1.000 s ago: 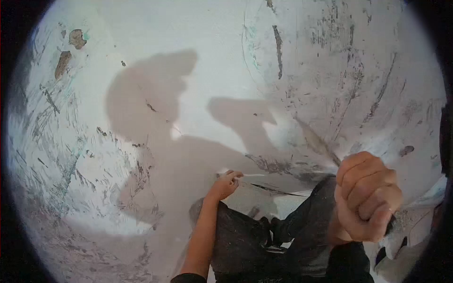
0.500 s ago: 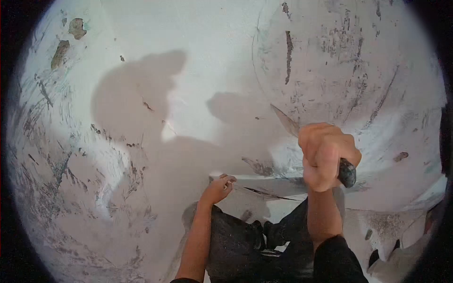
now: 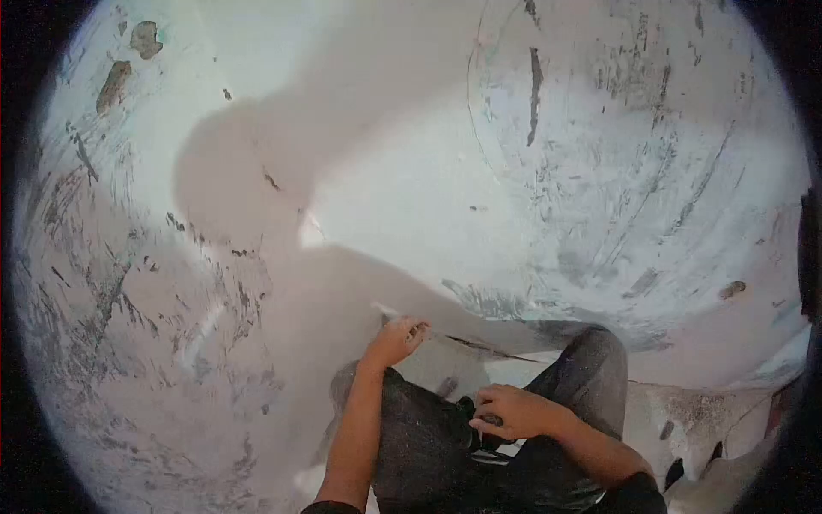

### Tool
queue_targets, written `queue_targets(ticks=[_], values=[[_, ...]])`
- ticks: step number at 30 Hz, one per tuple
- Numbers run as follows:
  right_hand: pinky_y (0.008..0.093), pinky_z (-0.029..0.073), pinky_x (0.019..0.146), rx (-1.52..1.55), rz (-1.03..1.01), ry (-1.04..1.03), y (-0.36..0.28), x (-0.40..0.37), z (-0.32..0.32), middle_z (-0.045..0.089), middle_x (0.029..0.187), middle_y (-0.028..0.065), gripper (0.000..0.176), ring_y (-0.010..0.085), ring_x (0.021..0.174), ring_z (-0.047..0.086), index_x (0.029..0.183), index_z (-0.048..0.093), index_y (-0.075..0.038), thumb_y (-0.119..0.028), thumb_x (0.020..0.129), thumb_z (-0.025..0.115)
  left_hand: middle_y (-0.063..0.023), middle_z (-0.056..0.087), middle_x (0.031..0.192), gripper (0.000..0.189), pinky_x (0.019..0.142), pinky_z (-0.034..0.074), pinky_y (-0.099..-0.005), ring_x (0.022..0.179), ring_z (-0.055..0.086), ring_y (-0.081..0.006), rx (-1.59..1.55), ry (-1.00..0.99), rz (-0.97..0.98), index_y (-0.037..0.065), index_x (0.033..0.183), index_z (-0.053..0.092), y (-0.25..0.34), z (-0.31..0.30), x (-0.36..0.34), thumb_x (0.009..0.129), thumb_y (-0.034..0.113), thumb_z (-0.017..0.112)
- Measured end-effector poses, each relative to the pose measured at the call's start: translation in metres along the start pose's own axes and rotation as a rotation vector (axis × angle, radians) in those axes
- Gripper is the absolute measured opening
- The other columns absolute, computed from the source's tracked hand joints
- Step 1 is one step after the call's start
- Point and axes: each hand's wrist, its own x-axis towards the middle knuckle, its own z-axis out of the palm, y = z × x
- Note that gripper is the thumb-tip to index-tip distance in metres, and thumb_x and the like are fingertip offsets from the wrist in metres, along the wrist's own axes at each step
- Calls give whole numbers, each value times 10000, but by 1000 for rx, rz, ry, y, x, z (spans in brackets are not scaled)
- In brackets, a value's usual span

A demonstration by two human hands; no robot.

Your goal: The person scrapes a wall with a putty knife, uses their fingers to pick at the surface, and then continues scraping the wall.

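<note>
My right hand point(image 3: 518, 413) is down over my lap, its fingers curled round the dark handle point(image 3: 490, 420) of a knife. The pointed blade is hidden from this angle. My left hand point(image 3: 396, 341) rests by the lower edge of a large, white, scuffed surface point(image 3: 402, 206). Its fingers are bent inward, and whatever they may hold is too small to make out. A dark crack point(image 3: 479, 345) runs off to the right of that hand.
My bent legs in dark trousers point(image 3: 428, 437) lie just below the white surface. Dark scrapes point(image 3: 534, 94) and brown chipped patches point(image 3: 145, 39) mark it. A broad shadow point(image 3: 231, 171) falls across its left side. Pale cloth with dark spots point(image 3: 711, 480) sits at lower right.
My right hand has dropped from in front of the white surface to my lap, taking the knife out of clear sight. My left hand has stayed in place. The shadow has shifted.
</note>
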Motion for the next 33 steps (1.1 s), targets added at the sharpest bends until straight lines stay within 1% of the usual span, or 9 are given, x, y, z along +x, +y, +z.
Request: queue_targets(ticks=[6,8,9,11,14,18,20,22,33], values=[[392,455,768,-40,109,213,-45,-34,-61,556,872,132,356,298,865,556,936,679,11,-309,938,523,-160,653,1004,252,782,507,-387,862,641,-283,-126,-22,-16,62,1114,627,21,-14,-6,919,204,554],[391,465,732,-18,9,682,-52,-48,-73,551,847,126,356,267,837,564,882,685,10,-298,924,512,-146,656,1005,238,769,509,-395,848,640,-290,-115,23,-3,63,1106,630,19,-14,-12,917,182,549],[391,465,732,-27,6,673,-53,-50,-73,551,847,126,356,267,837,564,882,685,10,-298,924,512,-146,656,1005,238,769,509,-395,848,640,-290,-123,32,-3,63,1106,630,16,-14,-11,917,182,549],[354,446,701,-38,-81,1221,-55,-60,-66,547,755,103,424,239,761,553,754,656,27,-321,928,488,-133,661,987,230,773,506,-391,851,637,-288,-12,15,62,87,1101,637,14,-12,-11,907,178,556],[335,444,691,169,-284,1429,-25,-71,-45,562,699,92,517,234,699,549,655,606,27,-381,935,457,-129,663,967,232,789,501,-391,866,636,-286,-52,-45,-18,108,1099,641,19,-16,-13,892,180,564],[358,463,673,-26,-30,1073,35,-71,5,604,697,138,331,234,683,585,660,595,24,-171,921,542,-124,666,966,245,808,495,-391,891,633,-278,-69,-13,-12,114,1103,640,2,-6,-14,881,189,567],[354,469,687,55,221,657,21,-52,-2,623,742,148,202,239,718,606,750,638,23,-113,891,592,-110,667,973,264,811,493,-405,908,629,-280,-66,-61,-11,114,1122,629,2,-11,-14,884,203,559],[344,472,712,93,166,582,20,-42,-1,633,776,145,215,253,748,617,835,660,12,-185,898,601,-108,668,981,270,812,493,-408,912,629,-280,-74,-57,1,113,1129,626,-5,-7,-14,887,207,553],[301,456,603,203,407,758,36,-48,10,603,663,63,322,150,621,571,822,657,4,-262,956,536,-131,678,932,245,748,507,-399,835,642,-279,-156,-57,36,95,1073,653,-22,0,-18,884,215,555]])
